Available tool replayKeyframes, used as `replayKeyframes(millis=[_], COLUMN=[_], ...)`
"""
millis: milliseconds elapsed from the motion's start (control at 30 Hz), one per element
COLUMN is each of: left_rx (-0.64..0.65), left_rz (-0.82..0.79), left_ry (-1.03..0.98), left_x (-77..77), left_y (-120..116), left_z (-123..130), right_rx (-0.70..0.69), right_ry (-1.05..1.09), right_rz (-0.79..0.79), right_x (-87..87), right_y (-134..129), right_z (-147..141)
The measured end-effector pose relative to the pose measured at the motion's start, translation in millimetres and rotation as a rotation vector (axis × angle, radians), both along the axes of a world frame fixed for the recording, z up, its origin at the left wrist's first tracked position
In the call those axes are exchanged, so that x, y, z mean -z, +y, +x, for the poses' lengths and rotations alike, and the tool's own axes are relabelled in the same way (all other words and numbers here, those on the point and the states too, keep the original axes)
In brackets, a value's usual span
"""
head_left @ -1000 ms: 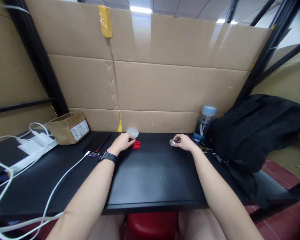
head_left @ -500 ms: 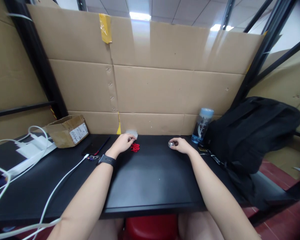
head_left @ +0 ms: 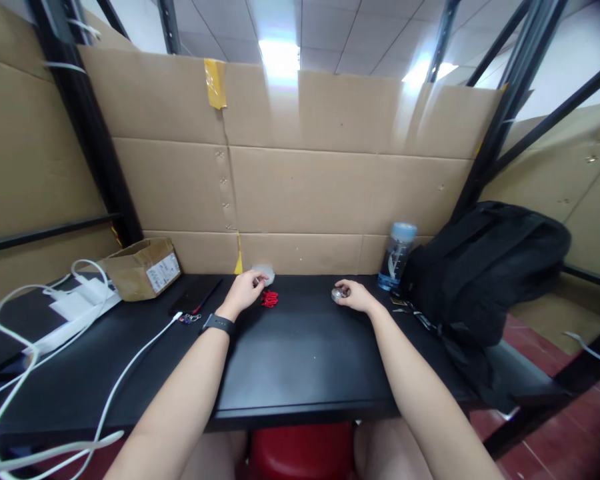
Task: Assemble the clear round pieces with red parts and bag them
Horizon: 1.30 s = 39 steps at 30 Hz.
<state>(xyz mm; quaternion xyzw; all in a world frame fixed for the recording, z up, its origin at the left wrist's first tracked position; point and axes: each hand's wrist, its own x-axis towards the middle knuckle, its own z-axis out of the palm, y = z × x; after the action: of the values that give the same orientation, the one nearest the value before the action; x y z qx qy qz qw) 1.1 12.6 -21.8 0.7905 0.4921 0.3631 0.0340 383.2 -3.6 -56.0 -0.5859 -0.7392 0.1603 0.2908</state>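
My left hand (head_left: pixel 244 292) is over the back of the black table, its fingers curled together beside a small translucent whitish container (head_left: pixel 266 272). Whatever lies between those fingertips is too small to make out. Just in front of the container is a little cluster of red pieces (head_left: pixel 269 299), to the right of my left hand. Farther right, my right hand (head_left: pixel 357 296) rests low on the tabletop with its thumb and fingers closed around a small round shiny object (head_left: pixel 337 294). The fingers cover part of that object.
On the left are an open cardboard box (head_left: pixel 147 270), a dark phone (head_left: pixel 193 297), keyrings (head_left: pixel 190 319) and a white power strip (head_left: pixel 83 307) with cables. A water bottle (head_left: pixel 397 257) and a black backpack (head_left: pixel 485 273) stand right. A cardboard wall (head_left: pixel 300 190) closes the back.
The head view has tilted slightly up, so the scene sits lower in the picture. Both hands stay close to where they were, with little visible finger movement.
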Motion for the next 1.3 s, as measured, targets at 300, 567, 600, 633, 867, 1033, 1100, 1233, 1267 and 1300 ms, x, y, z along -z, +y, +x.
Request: replayKeyframes(millis=[300,567,600,633,867,1033,1100,1233,1267,1300], left_rx=[-0.270,-0.309,-0.307,-0.306,-0.295,-0.304,-0.299,-0.298,-0.297,-0.294], left_rz=[0.017,-0.202,-0.218,-0.233,-0.407,-0.410,-0.406,-0.399,-0.390,-0.381], left_ry=[0.050,0.330,0.353,0.369,0.433,0.436,0.439,0.437,0.434,0.430], left_x=[19.5,23.8,24.3,24.9,25.1,28.7,30.4,33.7,34.6,35.5], left_y=[-23.5,-65.9,-70.2,-73.9,-79.2,-71.9,-70.1,-67.6,-66.9,-66.0], left_z=[-28.1,-17.0,-14.7,-12.6,-5.1,-7.0,-7.3,-7.6,-7.7,-7.8], right_rx=[0.168,0.314,0.325,0.335,0.336,0.334,0.334,0.332,0.331,0.329], right_ry=[-0.060,-0.299,-0.322,-0.341,-0.389,-0.383,-0.378,-0.382,-0.385,-0.387], right_rz=[0.039,-0.035,-0.057,-0.080,-0.241,-0.247,-0.245,-0.241,-0.239,-0.238], right_x=[4.8,6.0,6.2,6.3,1.6,4.1,5.8,7.1,6.9,6.8], right_y=[-23.7,-66.6,-72.3,-77.6,-92.9,-88.1,-86.7,-86.2,-86.2,-86.3], right_z=[-14.1,-24.2,-25.9,-27.8,-36.7,-35.2,-33.9,-32.7,-32.7,-32.6])
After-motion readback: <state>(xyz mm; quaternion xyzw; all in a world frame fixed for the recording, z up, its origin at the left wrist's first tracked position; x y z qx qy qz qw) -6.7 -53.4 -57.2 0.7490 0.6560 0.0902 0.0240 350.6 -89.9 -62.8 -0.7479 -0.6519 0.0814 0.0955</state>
